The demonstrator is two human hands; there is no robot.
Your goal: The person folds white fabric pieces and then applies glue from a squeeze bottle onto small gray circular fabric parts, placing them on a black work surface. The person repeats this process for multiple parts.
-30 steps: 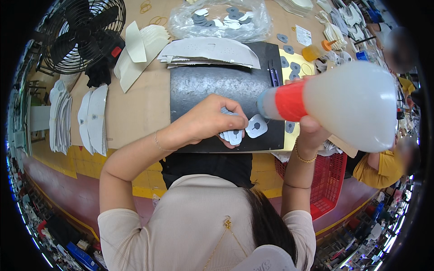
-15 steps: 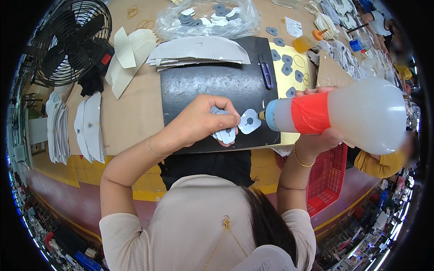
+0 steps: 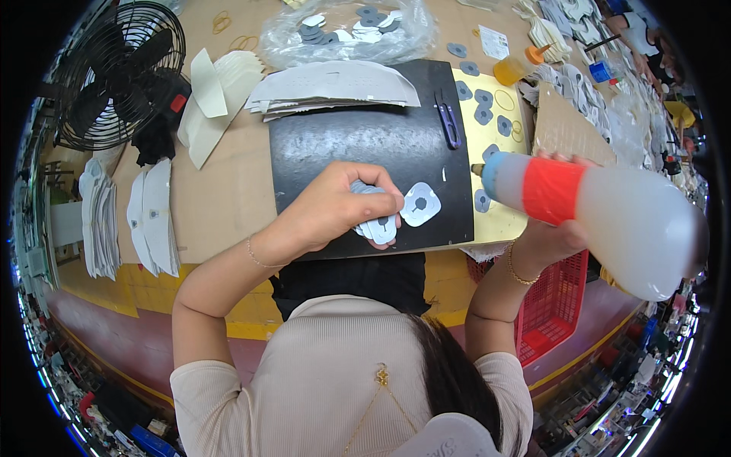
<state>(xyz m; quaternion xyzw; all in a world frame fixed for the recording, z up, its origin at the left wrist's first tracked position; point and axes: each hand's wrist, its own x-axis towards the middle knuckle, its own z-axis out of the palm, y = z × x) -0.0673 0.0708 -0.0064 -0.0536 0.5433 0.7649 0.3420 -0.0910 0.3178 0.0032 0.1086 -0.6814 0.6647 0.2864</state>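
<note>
The bottle (image 3: pixel 628 221) was drawn away from the pale patch (image 3: pixel 421 204).
Its nozzle (image 3: pixel 477 168) was moved by the right hand (image 3: pixel 557 239) from beside the patch to over the edge of the yellow sheet (image 3: pixel 499 225); its base (image 3: pixel 659 285) was swung lower in view.

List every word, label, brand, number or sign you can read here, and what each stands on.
No text is quoted here.
White paper label: print too small to read.
Blue container: markings too small to read.
Pale brim at the lower edge: lettering partly cut off, not copied.
White bottle: no lettering visible.
</note>
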